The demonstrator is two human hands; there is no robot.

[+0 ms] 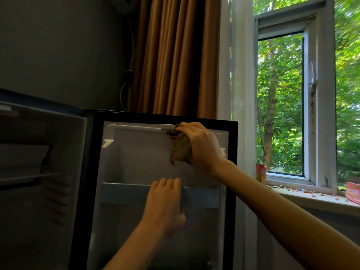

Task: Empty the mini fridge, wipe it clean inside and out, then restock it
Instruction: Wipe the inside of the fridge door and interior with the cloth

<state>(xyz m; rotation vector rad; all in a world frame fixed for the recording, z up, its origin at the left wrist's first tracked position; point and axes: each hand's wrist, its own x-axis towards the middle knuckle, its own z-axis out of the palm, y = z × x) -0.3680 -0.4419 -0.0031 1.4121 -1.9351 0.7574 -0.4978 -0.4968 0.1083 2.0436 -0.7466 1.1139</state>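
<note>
The mini fridge stands open; its door (134,156) swings toward me, showing a white inner liner with a black frame. My right hand (200,145) grips a brownish cloth (180,149) and presses it against the upper right of the liner, beside a small white clip. Lower down, my left hand (165,201) holds the bluish door shelf rail (124,193), fingers curled over its top edge. The fridge cavity (39,172) on the left looks dim, with a shelf and no visible items.
Brown curtains (175,55) hang behind the fridge. To the right is an open window (280,104) with trees outside. On the windowsill (311,197) stand a red-orange can (261,172), a red box (353,191) and small scattered bits.
</note>
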